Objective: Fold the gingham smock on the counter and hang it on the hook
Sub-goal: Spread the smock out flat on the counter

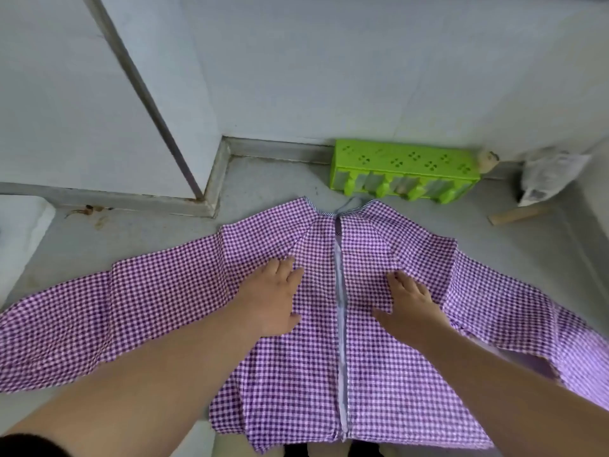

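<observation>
Smock: one purple gingham smock (362, 357), spread flat on counter (280, 179) (two sleeves out).
Hands: left hand (273, 298), right hand (408, 308), fingers straight, pressing the smock, grasping nothing.
Rack: one green rack (405, 169).

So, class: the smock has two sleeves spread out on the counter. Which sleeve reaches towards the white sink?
The left sleeve: it stretches out towards the white sink at the picture's left edge. The right sleeve runs the opposite way.

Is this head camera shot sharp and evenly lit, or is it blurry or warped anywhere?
Head view: soft, even light, no glare; the gingham smock and both hands, left and right, slightly soft; wide-angle bending toward the edges.
</observation>
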